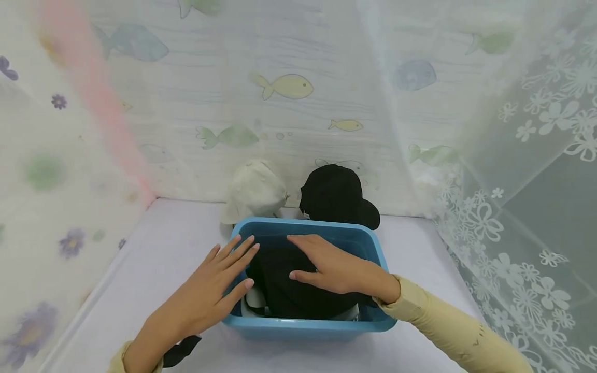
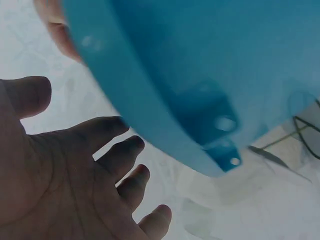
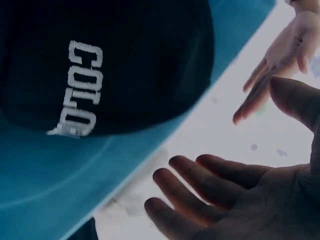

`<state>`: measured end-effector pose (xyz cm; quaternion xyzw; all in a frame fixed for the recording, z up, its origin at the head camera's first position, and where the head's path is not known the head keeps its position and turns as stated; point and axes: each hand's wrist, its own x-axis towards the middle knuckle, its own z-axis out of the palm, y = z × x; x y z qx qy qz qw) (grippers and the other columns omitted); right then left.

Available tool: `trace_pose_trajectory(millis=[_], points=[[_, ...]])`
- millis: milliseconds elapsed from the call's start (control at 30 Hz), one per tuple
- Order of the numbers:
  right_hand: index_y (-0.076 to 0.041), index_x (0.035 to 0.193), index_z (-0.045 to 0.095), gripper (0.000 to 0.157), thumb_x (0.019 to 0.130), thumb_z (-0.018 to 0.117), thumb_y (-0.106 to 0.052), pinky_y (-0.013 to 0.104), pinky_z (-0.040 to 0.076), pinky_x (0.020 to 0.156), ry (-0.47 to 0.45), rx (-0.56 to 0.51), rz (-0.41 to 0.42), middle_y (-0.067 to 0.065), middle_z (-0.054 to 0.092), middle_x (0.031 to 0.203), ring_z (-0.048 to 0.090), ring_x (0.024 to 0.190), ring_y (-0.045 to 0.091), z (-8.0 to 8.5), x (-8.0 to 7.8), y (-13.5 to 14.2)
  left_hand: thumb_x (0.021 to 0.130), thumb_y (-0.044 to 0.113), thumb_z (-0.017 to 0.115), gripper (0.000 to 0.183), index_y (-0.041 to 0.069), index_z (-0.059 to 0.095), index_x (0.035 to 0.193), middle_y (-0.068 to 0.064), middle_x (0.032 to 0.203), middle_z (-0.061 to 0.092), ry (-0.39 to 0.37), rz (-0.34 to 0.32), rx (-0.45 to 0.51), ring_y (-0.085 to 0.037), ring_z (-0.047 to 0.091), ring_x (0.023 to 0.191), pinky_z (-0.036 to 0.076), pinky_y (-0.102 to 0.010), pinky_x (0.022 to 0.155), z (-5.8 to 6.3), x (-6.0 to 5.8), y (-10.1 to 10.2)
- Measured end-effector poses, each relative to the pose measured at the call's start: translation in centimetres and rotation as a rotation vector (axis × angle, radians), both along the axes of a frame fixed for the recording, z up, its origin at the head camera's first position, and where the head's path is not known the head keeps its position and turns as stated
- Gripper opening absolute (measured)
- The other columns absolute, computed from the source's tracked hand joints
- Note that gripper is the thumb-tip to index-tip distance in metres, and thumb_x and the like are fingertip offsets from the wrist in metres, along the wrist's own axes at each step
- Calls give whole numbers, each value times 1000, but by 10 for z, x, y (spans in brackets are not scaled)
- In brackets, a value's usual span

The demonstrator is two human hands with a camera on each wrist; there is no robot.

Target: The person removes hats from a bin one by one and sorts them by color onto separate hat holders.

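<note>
A dark cap [image 1: 294, 290] lies in the blue bin [image 1: 308, 326], lower centre of the head view, its walls likely containing it. The left hand [image 1: 216, 285], fingers spread, and right hand [image 1: 333, 268], fingers extended, grip nothing. Mid-frame, behind: a white cap [image 1: 256, 187].

A curtained nook, homelike in look; the wider room cannot be told.
Sheer fabric printed with cartoon fish [image 1: 284, 111] hangs behind the far edge of a white cloth-covered surface [image 1: 174, 241]; a purple-flowered curtain [image 1: 44, 207] lines the left edge, a pink strip [image 1: 95, 93] drops to the far left corner, and white floral lace [image 1: 527, 280] hangs along the right edge.
</note>
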<state>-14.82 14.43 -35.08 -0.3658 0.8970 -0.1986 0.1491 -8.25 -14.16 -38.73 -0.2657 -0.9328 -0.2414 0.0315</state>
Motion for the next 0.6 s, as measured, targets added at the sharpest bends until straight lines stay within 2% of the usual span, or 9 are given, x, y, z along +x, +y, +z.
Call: trace_pose_trajectory(millis=[167,400,500,600], points=[[-8,161,27,75,103,60,-41,44,28,123,-28,37,73,5,32,165,29,152,21,-12,-11,-17,107,44,47,62,18,31,161,0,168,25,19,34,-41,-34,18,156,14,-64,122,-11,-1,-9],[-3,160,27,73,104,58,-39,41,28,124,-47,71,182,10,32,165,31,152,23,-31,-26,-41,107,44,47,62,17,32,161,0,167,27,49,64,-76,-32,20,156,14,-62,123,-24,-2,-14],[-1,158,30,72,104,59,-39,40,30,123,-41,63,204,11,36,163,34,150,23,-38,-32,-50,107,41,48,61,16,32,161,0,168,26,65,52,-68,-32,20,156,15,-61,123,-28,-2,-15],[-2,157,35,73,102,59,-44,38,34,120,-54,66,190,10,42,159,41,147,21,-43,-37,-55,107,39,49,62,16,31,161,1,168,25,78,38,-59,-32,20,156,12,-58,125,-33,-3,-14]])
